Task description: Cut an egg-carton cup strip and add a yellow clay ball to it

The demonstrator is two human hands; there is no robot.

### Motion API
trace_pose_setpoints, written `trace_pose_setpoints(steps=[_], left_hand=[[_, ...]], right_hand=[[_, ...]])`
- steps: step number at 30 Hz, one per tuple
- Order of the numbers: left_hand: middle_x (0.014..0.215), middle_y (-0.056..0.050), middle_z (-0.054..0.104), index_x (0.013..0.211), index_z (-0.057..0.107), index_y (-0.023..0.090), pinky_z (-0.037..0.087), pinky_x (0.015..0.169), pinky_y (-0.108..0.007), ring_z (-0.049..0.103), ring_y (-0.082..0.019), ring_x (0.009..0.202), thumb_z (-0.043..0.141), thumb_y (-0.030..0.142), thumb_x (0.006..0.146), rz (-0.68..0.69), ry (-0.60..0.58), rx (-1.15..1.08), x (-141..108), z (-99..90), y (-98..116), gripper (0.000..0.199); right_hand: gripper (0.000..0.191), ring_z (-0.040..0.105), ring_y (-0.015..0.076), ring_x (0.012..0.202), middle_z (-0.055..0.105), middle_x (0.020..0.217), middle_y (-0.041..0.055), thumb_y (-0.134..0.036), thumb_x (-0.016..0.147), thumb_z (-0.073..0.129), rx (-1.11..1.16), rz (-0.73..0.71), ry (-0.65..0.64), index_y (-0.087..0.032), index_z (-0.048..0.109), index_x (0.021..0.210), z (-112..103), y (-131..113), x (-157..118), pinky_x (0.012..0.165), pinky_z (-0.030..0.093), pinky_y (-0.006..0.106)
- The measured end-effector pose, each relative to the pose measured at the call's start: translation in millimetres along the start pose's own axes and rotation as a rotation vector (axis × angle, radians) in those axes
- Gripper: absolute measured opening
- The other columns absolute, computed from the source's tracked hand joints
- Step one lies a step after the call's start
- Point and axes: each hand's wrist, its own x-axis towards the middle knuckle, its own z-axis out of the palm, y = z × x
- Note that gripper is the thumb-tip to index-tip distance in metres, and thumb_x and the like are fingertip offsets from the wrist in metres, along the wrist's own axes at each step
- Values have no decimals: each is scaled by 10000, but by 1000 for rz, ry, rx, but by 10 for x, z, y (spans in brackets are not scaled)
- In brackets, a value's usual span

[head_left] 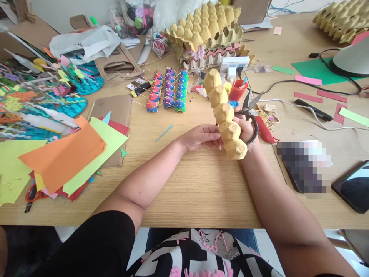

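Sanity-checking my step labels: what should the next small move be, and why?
Probably turn the scissors in the right hand so the blades face the yellow egg-carton strip. The blades are spread but point away from the strip, and the left hand is at its edge, where it could likely steady it.

On the bench (187, 200), three caterpillars (169, 88) stand side by side behind the left hand (203, 137), left of the cup (238, 91); the carton strip (225, 115) is between that hand and the right hand (246, 130), which holds scissors (246, 110); egg trays (206, 27) are stacked behind the caterpillars; paper (62, 154) lies far left, a marker (313, 110) right of the cup
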Motion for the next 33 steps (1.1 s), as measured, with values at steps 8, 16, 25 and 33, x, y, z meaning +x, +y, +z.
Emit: trace_pose_setpoints(steps=[8,16,25,33], left_hand=[[936,-88,847,1061,821,189,582,725,-307,800,-203,800,994,722,711,102,52,30,14,21,-46,660],[938,-57,821,1009,838,198,574,735,-338,768,-205,803,1073,627,623,129,145,-45,19,80,-40,623],[984,-5,836,1039,822,234,578,749,-243,769,-141,860,1094,588,587,290,344,-227,34,-22,70,634],[780,47,784,868,743,203,519,670,-194,746,-84,746,1104,571,559,390,591,-188,93,-75,43,601]], right_hand=[[599,689,305,868,639,877,43,-787,690,751,112,74,-81,-368,639,1103,140,-164,-78,661,516,454],[536,689,246,809,599,728,-2,-797,733,773,205,170,-144,-317,576,869,112,-81,-40,669,456,399],[377,641,214,720,651,803,-10,-548,784,801,479,215,-24,-312,579,978,133,-91,-38,651,532,388],[434,631,113,653,725,794,-63,-424,699,1032,723,288,-16,-278,692,926,183,-70,-52,608,581,251]])
